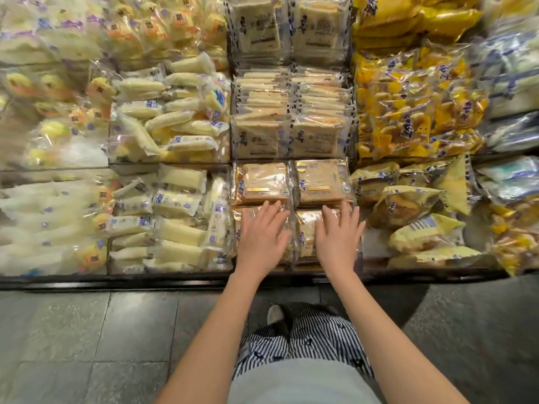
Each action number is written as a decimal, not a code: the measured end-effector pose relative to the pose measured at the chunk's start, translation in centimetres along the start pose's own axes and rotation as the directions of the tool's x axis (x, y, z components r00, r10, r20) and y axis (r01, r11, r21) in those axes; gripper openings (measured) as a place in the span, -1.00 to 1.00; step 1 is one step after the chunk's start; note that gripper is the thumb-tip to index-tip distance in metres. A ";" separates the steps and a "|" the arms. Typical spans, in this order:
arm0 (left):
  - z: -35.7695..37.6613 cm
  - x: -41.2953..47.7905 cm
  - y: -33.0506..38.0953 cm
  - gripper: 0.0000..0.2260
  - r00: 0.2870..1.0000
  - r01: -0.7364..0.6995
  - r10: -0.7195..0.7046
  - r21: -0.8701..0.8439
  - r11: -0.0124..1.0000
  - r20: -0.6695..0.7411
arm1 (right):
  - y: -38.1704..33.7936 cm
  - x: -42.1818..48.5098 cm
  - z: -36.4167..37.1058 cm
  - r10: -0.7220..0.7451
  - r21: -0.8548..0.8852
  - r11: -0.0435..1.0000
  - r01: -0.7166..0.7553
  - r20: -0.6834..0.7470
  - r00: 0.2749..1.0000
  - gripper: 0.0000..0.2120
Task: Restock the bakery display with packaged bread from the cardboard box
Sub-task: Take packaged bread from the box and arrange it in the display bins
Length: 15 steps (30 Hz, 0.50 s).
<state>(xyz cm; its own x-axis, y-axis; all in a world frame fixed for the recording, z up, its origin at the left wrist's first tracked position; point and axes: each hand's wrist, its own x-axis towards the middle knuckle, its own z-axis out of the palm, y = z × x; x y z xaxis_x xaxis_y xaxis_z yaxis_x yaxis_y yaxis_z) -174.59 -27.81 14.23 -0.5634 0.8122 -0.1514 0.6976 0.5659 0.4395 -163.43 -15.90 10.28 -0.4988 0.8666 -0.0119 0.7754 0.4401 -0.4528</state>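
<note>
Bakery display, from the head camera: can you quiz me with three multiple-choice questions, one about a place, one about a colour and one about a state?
1. Where do the left hand and right hand rest?
A. On a trolley
B. On brown-bread packs in the front middle compartment
C. On a cardboard box

2. What colour are the floor tiles?
A. Grey
B. Red
C. White

3. How are the fingers of both hands?
A. Clenched in fists
B. Pinching a pack
C. Straight, spread flat

Answers: B, both palms lie on those packs; A, the tiles look dull grey; C, the fingers fan out straight over the wrappers.
</note>
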 end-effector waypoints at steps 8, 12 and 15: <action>0.2 -0.1 -1.5 -0.55 0.997 -0.071 0.070 0.052 0.996 0.026 | -0.9 0.5 1.2 0.055 0.011 0.998 -0.054 -0.048 0.997 -0.56; 0.0 0.4 -1.3 -0.57 0.997 -0.075 0.075 -0.002 0.997 -0.023 | -1.1 0.4 0.7 0.104 0.038 0.994 -0.103 -0.030 0.994 -0.52; -0.5 0.7 -0.7 -0.63 0.982 -0.096 0.078 -0.095 0.991 -0.171 | -0.8 0.5 -0.4 0.115 0.139 0.984 -0.109 -0.038 0.993 -0.48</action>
<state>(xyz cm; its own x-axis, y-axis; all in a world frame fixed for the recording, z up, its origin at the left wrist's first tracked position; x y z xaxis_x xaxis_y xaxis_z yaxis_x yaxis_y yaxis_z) -175.69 -27.70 14.30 -0.5745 0.8177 0.0374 0.7031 0.4695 0.5341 -164.16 -15.78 10.96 -0.3916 0.9197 -0.0303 0.7638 0.3065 -0.5681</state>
